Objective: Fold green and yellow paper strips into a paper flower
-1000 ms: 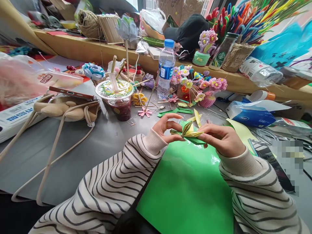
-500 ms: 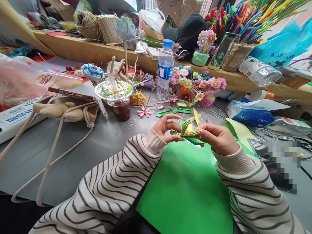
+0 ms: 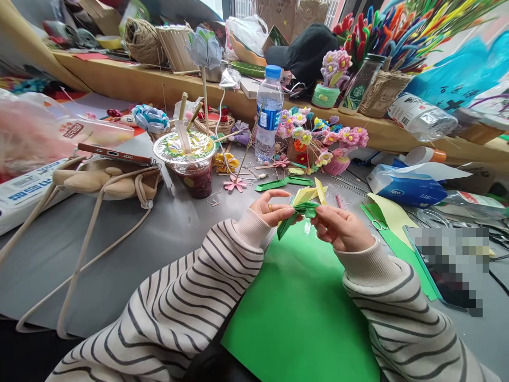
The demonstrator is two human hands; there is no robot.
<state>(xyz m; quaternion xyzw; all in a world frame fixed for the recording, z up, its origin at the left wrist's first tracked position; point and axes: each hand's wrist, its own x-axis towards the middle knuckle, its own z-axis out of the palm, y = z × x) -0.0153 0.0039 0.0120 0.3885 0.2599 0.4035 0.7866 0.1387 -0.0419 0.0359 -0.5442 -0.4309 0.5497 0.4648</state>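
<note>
Between my two hands is a folded paper piece (image 3: 305,208), green on the side facing me with yellow showing above. My left hand (image 3: 274,208), a ring on one finger, pinches its left part between thumb and fingers. My right hand (image 3: 338,225) grips its right edge with thumb and fingertips. Under them lies a large green paper sheet (image 3: 302,307), reaching over the table's front edge. Just beyond the hands are loose yellow paper strips (image 3: 320,192) and folded green strips (image 3: 274,184).
A lidded drink cup (image 3: 191,164) and a water bottle (image 3: 269,116) stand behind. A beige bag (image 3: 107,178) with a phone on it sits left. Small scissors (image 3: 379,225), a tissue pack (image 3: 409,185) and a dark device (image 3: 445,276) lie right. Crocheted flowers (image 3: 330,140) fill the back.
The folded paper has been turned, so its green side now faces me rather than its yellow folds. My right hand has moved slightly left and down, uncovering the scissors.
</note>
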